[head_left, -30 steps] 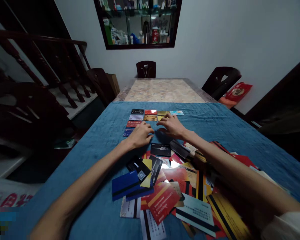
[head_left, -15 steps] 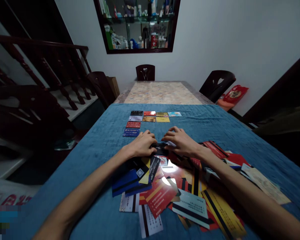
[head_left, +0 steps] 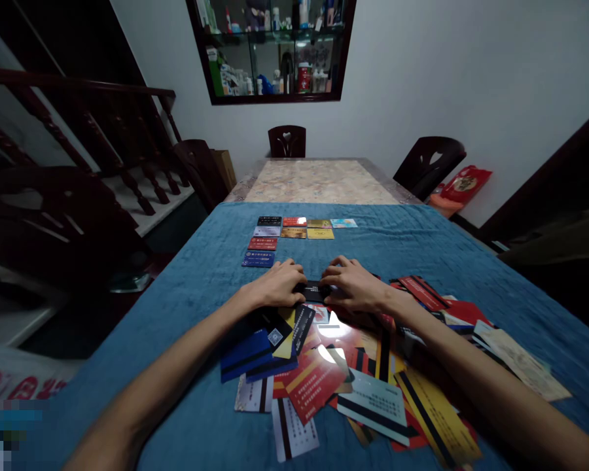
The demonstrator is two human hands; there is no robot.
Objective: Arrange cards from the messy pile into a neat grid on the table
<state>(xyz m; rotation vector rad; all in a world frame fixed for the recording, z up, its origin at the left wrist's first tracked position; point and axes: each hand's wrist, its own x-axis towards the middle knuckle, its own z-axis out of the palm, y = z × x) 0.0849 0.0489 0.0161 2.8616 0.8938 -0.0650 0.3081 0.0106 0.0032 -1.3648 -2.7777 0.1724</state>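
Observation:
A black card lies between my two hands, just above the pile of cards. My left hand grips its left end with curled fingers. Curled over the card's right end is my right hand, its fingertips on the edge. Below my hands spreads a loose heap with a red card, a pale green card, a yellow card and a blue card. Beyond my hands, cards lie in rows, among them a blue card and a red card on the left.
A blue cloth covers the near part of the table; the far part has a patterned top. Chairs stand around it, one at the far end. A glass cabinet is set in the wall.
My right hand has moved slightly down and closed on the right end of the black card. A pale card seen near its fingers no longer shows. My left hand has barely moved.

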